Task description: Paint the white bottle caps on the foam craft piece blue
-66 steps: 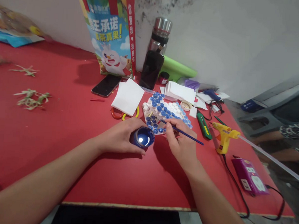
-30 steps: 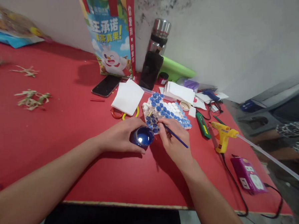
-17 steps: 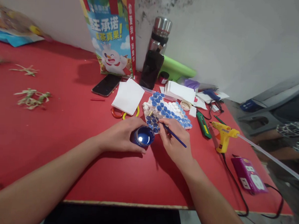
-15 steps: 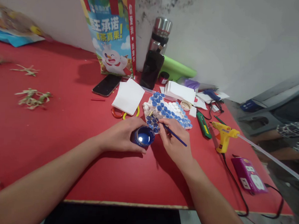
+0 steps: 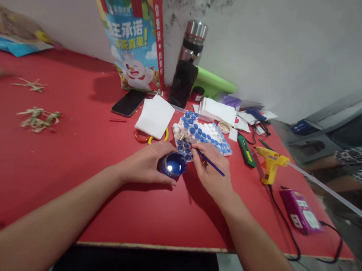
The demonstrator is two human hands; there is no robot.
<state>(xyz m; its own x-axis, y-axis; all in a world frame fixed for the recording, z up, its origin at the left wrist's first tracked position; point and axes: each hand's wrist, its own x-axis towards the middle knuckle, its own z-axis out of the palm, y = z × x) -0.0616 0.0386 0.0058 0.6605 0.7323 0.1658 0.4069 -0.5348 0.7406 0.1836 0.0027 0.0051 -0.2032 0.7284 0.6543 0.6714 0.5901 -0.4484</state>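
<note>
In my left hand (image 5: 149, 162) is a small jar of blue paint (image 5: 173, 166), its open mouth facing up and light glinting off the paint. My right hand (image 5: 214, 169) pinches a thin blue paintbrush (image 5: 210, 162), whose tip reaches the left part of a craft piece (image 5: 203, 137). That piece lies flat beyond both hands and is covered with small round knobs. Dark blue, lighter blue and white ones show in bands across it. My right fingers hide part of its near edge.
Paper sheets (image 5: 156, 117) lie over scissors with red and yellow handles (image 5: 142, 136). A phone (image 5: 128, 102), a steel flask (image 5: 193, 39) and a printed bag (image 5: 137, 44) are farther back. To the right are a green cutter (image 5: 246, 151), yellow glue gun (image 5: 270, 162) and purple power box (image 5: 301, 210). Another person sits beyond.
Hardly anything differs. The brush handle's end has shifted very slightly to the left, and the whole view has moved a few pixels. Both hands keep their grip.
</note>
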